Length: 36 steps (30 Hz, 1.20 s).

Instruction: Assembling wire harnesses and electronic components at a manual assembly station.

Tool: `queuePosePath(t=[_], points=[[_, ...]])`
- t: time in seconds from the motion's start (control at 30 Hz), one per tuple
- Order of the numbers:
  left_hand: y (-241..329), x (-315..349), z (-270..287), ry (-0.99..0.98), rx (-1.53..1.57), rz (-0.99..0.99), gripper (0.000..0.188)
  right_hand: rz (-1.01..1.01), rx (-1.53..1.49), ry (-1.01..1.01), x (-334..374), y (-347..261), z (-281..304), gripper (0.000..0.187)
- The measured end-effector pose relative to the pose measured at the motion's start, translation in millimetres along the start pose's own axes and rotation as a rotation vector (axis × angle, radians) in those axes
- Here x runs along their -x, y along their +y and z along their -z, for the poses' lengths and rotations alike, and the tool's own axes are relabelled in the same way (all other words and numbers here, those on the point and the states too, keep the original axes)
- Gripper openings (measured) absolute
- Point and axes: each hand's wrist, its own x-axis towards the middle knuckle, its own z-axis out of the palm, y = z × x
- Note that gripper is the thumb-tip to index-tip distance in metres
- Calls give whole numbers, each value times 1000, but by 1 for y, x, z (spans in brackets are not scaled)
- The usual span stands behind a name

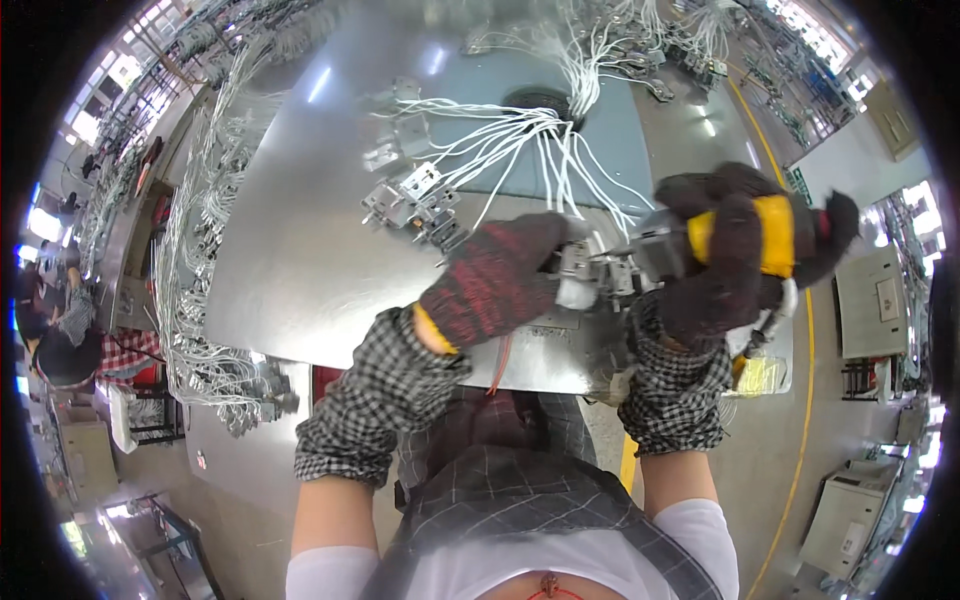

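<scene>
Yellow-and-grey tool gripped by right fingers; boxy silvery metal fitting held by left fingers, near front edge of shiny metal surface.

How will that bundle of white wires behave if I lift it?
The white wires will probably flex and flop, since the thin strands curve and fan out loosely. The blocky grey connectors at their ends would likely swing or drag, being bulkier than the strands. Snagging seems possible where strands cross.
</scene>
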Motion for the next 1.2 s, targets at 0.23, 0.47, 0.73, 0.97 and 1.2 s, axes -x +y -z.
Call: queuePosePath(t=[0.23,0.47,0.73,0.97,1.2], points=[[-11,3,12,-85,245,147,64,-91,-27,-9,6,-3,-9,77],[0,11,15,-46,-30,136,64,-154,83,-3,16,-7,-10,80],[-3,7,12,-120,-120,199,63,-219,68,-51,23,-10,-17,80],[7,23,22,119,-548,-268,58,-81,16,-293,30,5,-9,62],[-64,41,16,-111,-987,-221,31,-181,68,-264,42,3,-13,72]])
